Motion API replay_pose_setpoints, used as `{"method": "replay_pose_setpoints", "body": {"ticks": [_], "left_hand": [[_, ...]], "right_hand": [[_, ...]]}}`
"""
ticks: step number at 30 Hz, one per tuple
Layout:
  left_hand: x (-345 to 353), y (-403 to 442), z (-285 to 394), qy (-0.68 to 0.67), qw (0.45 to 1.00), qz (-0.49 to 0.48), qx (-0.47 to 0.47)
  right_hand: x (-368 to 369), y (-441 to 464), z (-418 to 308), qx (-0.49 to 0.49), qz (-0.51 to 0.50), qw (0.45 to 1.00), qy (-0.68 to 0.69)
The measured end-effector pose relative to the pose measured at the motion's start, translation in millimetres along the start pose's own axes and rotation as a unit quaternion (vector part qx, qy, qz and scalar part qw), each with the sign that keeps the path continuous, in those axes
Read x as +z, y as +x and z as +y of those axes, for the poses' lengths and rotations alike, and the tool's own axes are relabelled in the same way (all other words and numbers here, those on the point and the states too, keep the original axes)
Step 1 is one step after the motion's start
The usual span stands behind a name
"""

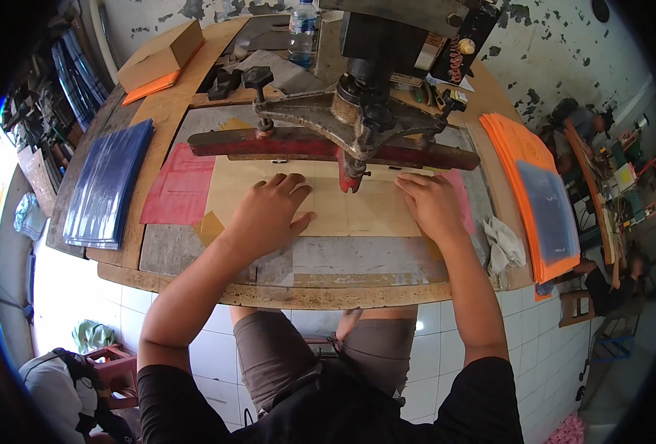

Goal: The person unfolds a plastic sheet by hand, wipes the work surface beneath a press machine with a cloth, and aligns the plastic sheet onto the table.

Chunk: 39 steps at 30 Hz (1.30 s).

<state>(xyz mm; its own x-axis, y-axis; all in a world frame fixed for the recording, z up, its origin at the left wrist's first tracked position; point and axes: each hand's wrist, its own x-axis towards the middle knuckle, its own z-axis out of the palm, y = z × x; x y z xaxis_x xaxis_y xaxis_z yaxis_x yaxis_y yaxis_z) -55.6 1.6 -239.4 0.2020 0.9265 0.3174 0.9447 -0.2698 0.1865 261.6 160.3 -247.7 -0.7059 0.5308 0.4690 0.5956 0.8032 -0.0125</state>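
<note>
A flat cream sheet (328, 211) lies on the grey metal bed (320, 255) of a press, over a pink-red sheet (180, 185) that shows at both sides. On the left part of the cream sheet rests my left hand (272, 211), palm down, thumb and fingers apart. My right hand (428, 200) lies on the sheet's right part, its fingers stretched toward the bar. Neither hand grips anything. Above the sheet's far edge runs the red and black press bar (298, 144), with the press head (357, 111) over its middle.
Blue plastic-covered folders (109, 185) are stacked at the left. Orange folders (524, 185) with a clear cover lie at the right, beside a white rag (504, 244). A cardboard piece (161, 55) and a water bottle (302, 33) stand behind. People sit at the far right.
</note>
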Motion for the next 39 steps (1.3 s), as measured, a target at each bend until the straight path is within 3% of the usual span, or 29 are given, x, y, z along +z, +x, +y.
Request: {"method": "replay_pose_setpoints", "body": {"ticks": [6, 12, 21, 24, 27, 30, 39], "left_hand": [[-2, 1, 0, 0.004, 1.000, -0.022, -0.013], [-3, 0, -1, 0.002, 1.000, -0.019, -0.012], [-3, -1, 1, 0.000, 1.000, -0.013, -0.010], [-2, -1, 2, 0.015, 1.000, 0.016, 0.012], [-13, 2, 9, -0.007, 0.999, -0.028, 0.015], [-16, 2, 13, -0.027, 0.997, -0.067, 0.011], [-5, -6, 22, -0.006, 0.999, -0.046, -0.012]], "right_hand": [[-13, -2, 2, -0.035, -0.026, 0.998, -0.052], [-29, -6, 14, 0.016, -0.108, 0.994, 0.001], [-29, -6, 11, 0.050, -0.073, 0.994, -0.065], [-41, 3, 8, 0.049, -0.062, 0.997, 0.007], [-32, 2, 4, -0.002, -0.041, 0.988, 0.152], [-31, 3, -1, -0.048, -0.062, 0.977, 0.199], [-27, 3, 3, -0.047, -0.072, 0.982, 0.167]]}}
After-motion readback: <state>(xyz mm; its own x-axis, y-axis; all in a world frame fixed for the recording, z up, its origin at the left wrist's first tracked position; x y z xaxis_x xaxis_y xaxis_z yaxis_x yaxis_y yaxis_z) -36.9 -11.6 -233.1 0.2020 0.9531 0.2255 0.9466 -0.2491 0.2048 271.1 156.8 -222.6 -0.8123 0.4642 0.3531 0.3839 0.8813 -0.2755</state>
